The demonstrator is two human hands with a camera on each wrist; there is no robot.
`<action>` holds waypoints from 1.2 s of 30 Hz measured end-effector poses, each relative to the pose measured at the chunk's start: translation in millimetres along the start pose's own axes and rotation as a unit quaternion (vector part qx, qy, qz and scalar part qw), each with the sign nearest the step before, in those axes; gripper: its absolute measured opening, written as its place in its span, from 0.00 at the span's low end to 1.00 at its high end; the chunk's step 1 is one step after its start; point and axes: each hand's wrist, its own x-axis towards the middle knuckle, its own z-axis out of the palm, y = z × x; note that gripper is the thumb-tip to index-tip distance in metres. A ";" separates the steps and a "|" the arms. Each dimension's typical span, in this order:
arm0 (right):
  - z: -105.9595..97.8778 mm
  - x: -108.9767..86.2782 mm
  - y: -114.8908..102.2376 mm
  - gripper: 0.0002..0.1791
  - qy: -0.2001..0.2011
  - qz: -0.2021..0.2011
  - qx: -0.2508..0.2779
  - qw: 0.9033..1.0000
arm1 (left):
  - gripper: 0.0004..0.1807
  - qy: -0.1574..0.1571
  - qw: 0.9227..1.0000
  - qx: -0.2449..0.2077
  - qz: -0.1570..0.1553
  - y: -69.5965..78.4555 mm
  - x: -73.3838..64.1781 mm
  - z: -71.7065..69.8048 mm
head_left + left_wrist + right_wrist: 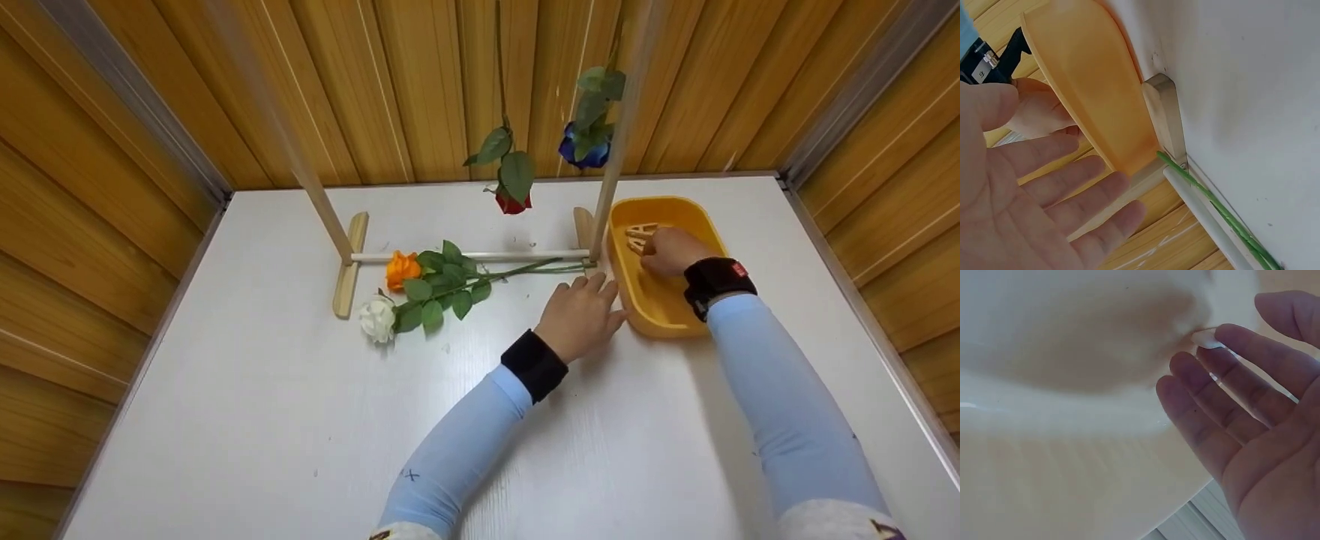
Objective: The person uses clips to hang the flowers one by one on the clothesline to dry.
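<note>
In the head view my right hand [673,252] reaches into a yellow plastic bin [651,298], at several wooden clothespins [638,235]. The right wrist view shows its fingers extended and the thumb apart, with a pale tip [1204,338] at the index fingertip. My left hand [577,319] is spread low over the white table beside the bin, its palm empty in the left wrist view. Just beyond its fingertips lie the green stems [1207,194] of an orange rose [403,270] and a white rose [377,319]. Both blossoms point left.
A wooden stand has two uprights [616,146], flat feet [346,289] and a low white crossbar [525,256]. Upside down above it hang a red rose [513,201] and a blue rose [584,147]. Wood-look panels [420,90] enclose the table's back and sides.
</note>
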 end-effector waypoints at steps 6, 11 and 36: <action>1.5 -14.0 -1.8 0.14 0.044 0.010 0.073 0.996 | 0.27 0.040 0.999 -0.011 -0.005 -10.0 -14.1 1.5; -0.3 -28.8 -9.9 0.12 0.076 0.025 0.117 0.990 | 0.25 0.073 0.997 -0.025 -0.002 -15.7 -23.5 -2.7; 24.2 -90.6 -95.5 0.01 0.240 -0.149 0.206 0.937 | 0.24 0.220 0.960 -0.173 -0.002 -47.7 -73.0 -21.6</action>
